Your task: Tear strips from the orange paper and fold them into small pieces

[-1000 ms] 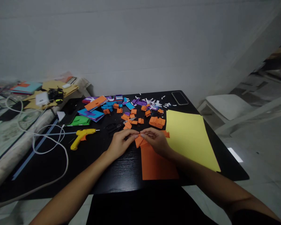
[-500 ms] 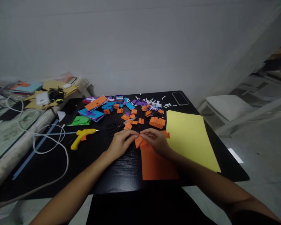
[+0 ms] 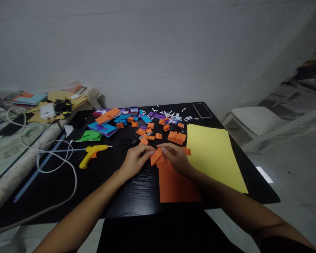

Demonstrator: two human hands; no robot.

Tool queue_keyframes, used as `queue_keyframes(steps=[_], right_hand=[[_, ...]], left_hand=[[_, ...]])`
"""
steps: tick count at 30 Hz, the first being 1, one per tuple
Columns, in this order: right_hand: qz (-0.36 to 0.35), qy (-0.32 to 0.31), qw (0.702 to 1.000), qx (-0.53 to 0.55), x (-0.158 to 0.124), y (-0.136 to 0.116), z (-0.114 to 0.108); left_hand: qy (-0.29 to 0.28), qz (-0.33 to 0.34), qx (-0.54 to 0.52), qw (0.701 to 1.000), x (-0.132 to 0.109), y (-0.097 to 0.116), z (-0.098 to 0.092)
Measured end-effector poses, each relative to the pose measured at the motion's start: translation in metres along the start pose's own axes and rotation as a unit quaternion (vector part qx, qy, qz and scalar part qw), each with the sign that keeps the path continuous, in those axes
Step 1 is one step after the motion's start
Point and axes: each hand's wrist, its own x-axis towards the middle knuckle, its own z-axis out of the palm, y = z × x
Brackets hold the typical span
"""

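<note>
Between my two hands is a small folded orange paper piece (image 3: 156,157). My left hand (image 3: 135,161) pinches its left edge with thumb and fingers. On the other side, my right hand (image 3: 176,158) has its fingers closed on the piece's upper right. Below the right hand lies a larger orange sheet (image 3: 177,186), partly under the wrist. A stack of folded orange pieces (image 3: 177,137) sits just beyond the right hand. Dark-handled scissors (image 3: 127,143) lie beyond the left hand, near several small orange pieces.
A yellow glue gun (image 3: 93,154) lies at the left with white cable (image 3: 75,182) looping near it. Yellow sheets (image 3: 213,154) cover the right side. Paper scraps (image 3: 171,115), folded coloured stacks (image 3: 102,128) and a phone (image 3: 202,110) are at the back.
The small orange piece shows more of its surface between my hands. The fingers of my right hand have shifted slightly on it, and my left hand has barely moved.
</note>
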Motion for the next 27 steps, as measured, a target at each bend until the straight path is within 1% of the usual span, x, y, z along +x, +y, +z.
queue_keyframes(steps=[6, 14, 27], right_hand=[[0.028, -0.026, 0.998, 0.052, -0.0003, 0.001, -0.0009], [0.05, -0.016, 0.996, 0.078, -0.0009, 0.0052, 0.0001], [0.042, -0.009, 0.996, 0.079, -0.0003, 0.0061, 0.0007]], left_hand=[[0.003, 0.001, 0.004, 1.0, 0.0009, -0.0008, -0.0002], [0.004, 0.001, 0.001, 1.0, -0.0001, -0.0033, 0.0003], [0.017, 0.009, 0.0, 1.0, 0.0003, -0.006, 0.0002]])
